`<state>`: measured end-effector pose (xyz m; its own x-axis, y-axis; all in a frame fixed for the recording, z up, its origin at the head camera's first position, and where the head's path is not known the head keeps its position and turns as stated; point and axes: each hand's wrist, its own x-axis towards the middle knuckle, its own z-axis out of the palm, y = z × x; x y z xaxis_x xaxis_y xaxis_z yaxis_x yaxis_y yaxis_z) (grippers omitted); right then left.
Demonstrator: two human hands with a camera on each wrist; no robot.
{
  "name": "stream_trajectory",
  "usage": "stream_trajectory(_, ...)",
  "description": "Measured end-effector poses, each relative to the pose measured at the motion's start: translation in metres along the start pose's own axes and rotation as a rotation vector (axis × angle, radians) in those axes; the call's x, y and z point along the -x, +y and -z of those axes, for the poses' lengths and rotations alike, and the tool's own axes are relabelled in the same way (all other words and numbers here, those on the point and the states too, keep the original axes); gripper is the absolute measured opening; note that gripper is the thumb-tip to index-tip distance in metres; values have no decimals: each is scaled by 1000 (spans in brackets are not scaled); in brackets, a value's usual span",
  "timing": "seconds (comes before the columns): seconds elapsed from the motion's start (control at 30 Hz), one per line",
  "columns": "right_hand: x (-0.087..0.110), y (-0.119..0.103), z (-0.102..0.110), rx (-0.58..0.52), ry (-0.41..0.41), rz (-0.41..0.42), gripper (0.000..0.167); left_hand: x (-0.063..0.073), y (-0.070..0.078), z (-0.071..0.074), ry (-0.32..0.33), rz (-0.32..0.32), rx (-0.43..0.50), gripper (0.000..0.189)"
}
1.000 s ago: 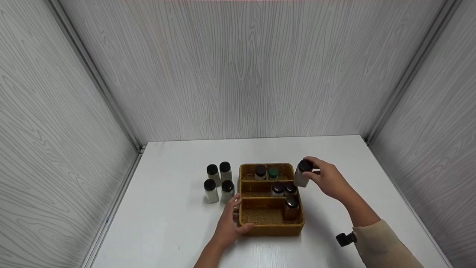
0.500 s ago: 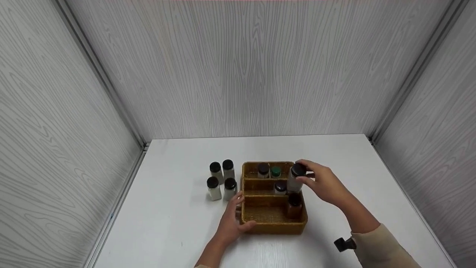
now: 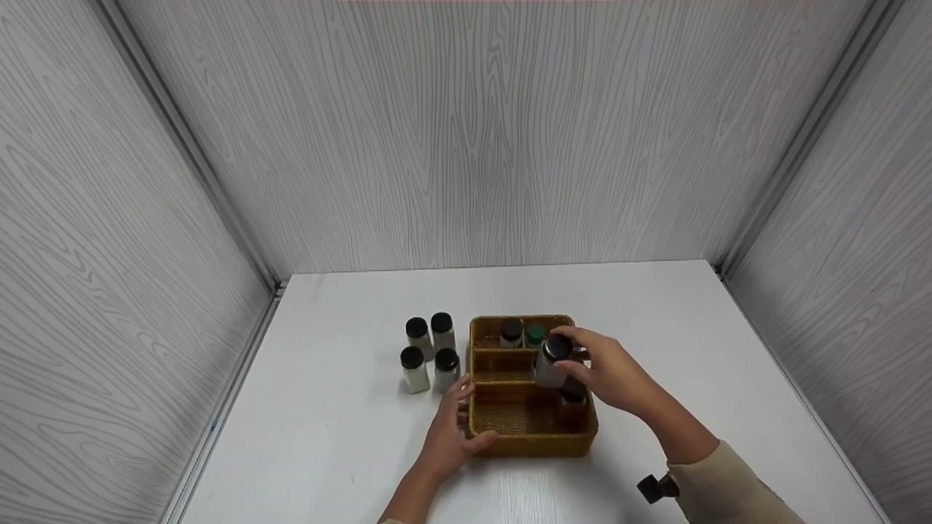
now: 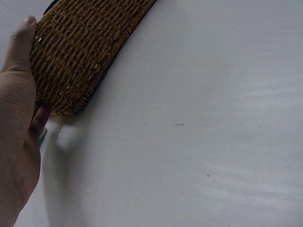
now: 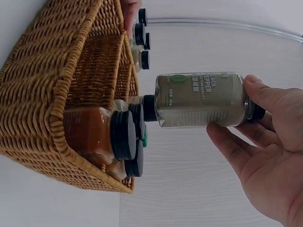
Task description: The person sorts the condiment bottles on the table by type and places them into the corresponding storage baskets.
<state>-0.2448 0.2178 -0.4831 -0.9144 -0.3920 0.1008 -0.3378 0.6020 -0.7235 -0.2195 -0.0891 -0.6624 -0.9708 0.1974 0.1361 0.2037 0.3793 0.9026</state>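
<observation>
My right hand (image 3: 611, 372) pinches a black pepper jar (image 5: 203, 100) by its dark cap. The jar, clear glass with a grey-brown powder, is held over the middle compartment of a brown wicker basket (image 3: 531, 445). In the right wrist view its base is clear of the jars in the basket. My left hand (image 3: 445, 437) grips the basket's front left corner, thumb (image 4: 20, 45) on the front wall and fingers along the left side. A jar of reddish-brown spice (image 5: 90, 132) stands in the front compartment, on the right. The middle compartment's jars are mostly hidden in the head view.
Several black-capped jars (image 3: 415, 372) stand upright on the white table, left of the basket. In the back compartment are a dark-capped jar (image 3: 512, 331) and a green-capped jar (image 3: 536, 335). Grey wood-grain panels (image 3: 466, 145) enclose the table at the back and sides.
My right hand has carried the black pepper jar leftward, from beside the basket's right edge to over the middle compartment. The left hand keeps its grip on the corner.
</observation>
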Motion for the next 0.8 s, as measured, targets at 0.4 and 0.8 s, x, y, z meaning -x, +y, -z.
stream_trajectory(0.4, -1, 4, -17, 3, -46, -17, 54, 0, 0, 0, 0, -5, 3, 95)
stream_trajectory(0.8, -2, 15, -28, 3, -62, -7, 54, 1, 1, 0, 2, 2, 14, 97)
